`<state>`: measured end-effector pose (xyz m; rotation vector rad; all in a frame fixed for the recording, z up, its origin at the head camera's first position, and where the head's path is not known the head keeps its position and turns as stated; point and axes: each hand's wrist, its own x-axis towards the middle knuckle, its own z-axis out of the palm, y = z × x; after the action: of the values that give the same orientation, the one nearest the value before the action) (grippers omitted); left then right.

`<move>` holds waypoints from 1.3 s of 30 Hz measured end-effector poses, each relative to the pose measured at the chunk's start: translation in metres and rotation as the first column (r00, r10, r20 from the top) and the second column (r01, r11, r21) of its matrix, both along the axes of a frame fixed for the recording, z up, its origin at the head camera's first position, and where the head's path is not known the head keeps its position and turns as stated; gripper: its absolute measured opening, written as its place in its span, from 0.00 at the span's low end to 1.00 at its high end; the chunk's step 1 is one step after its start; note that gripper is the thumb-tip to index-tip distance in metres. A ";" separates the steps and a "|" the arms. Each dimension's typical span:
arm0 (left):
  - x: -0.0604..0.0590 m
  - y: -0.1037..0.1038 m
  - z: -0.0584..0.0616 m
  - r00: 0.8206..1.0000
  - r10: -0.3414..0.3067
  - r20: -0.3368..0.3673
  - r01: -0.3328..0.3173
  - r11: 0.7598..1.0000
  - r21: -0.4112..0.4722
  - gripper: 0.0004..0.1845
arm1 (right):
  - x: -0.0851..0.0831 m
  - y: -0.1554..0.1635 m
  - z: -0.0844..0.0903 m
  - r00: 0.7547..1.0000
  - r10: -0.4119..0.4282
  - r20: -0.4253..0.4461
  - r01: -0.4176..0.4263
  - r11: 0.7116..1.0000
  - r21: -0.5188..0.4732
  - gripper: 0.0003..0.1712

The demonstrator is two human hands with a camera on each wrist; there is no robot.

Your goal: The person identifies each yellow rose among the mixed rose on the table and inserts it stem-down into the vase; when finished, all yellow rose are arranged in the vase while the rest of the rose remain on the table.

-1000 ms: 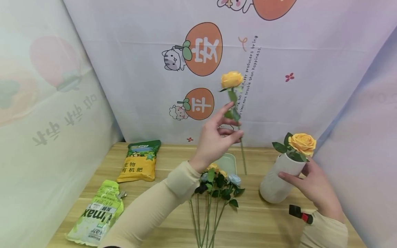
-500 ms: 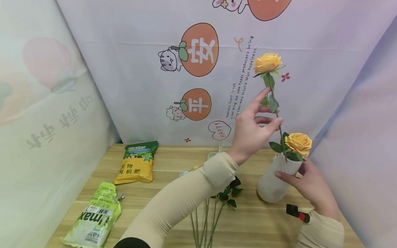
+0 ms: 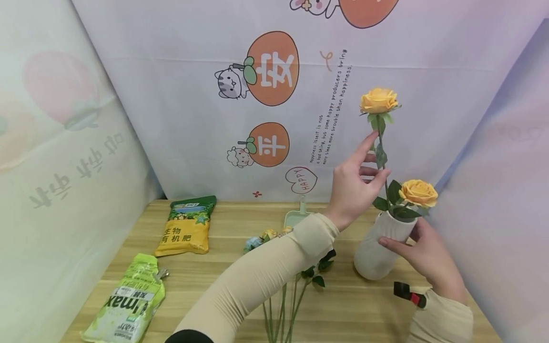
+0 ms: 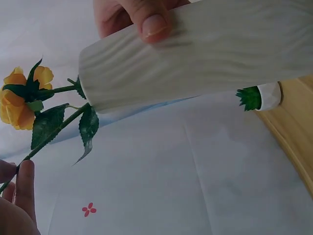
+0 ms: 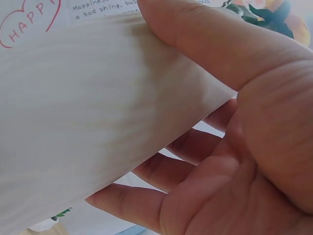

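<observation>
My left hand [image 3: 378, 162] pinches the green stem of an orange rose [image 3: 378, 100] and holds it upright over a white ribbed vase [image 3: 376, 250]. The stem's lower end reaches the vase's mouth. A second orange rose [image 3: 418, 192] sits in the vase. My right hand [image 3: 411, 247] grips the vase from the right, thumb across its front. In the left wrist view the vase [image 4: 205, 54] fills the top, with the held stem [image 4: 49, 139] running to my left fingers [image 4: 22, 186]. The right wrist view shows my palm and fingers [image 5: 244, 147] wrapped round the vase [image 5: 88, 122].
A bunch of small flowers [image 3: 268, 236] with long stems [image 3: 283, 305] lies on the wooden table [image 3: 223, 267], partly under my left sleeve. A pale green scoop [image 3: 298, 216], a yellow bag [image 3: 186, 226] and a green bag [image 3: 124, 305] lie to the left. Printed cloth walls close in.
My left hand carried the rose rightward from above the bunch to the vase, then lowered it so the stem meets the vase's mouth. The right hand stayed on the vase.
</observation>
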<state>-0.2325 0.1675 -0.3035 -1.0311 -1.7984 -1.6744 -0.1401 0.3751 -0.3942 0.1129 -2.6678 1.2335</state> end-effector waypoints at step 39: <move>0.007 0.013 -0.070 0.993 -0.045 0.105 0.064 0.981 -0.181 0.31 | -0.001 0.001 0.000 1.000 -0.005 0.009 0.005 1.000 -0.007 0.55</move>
<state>-0.2255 0.1809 -0.3735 -1.0995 -2.0394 -1.6424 -0.1409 0.3760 -0.3944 0.1004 -2.6694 1.2448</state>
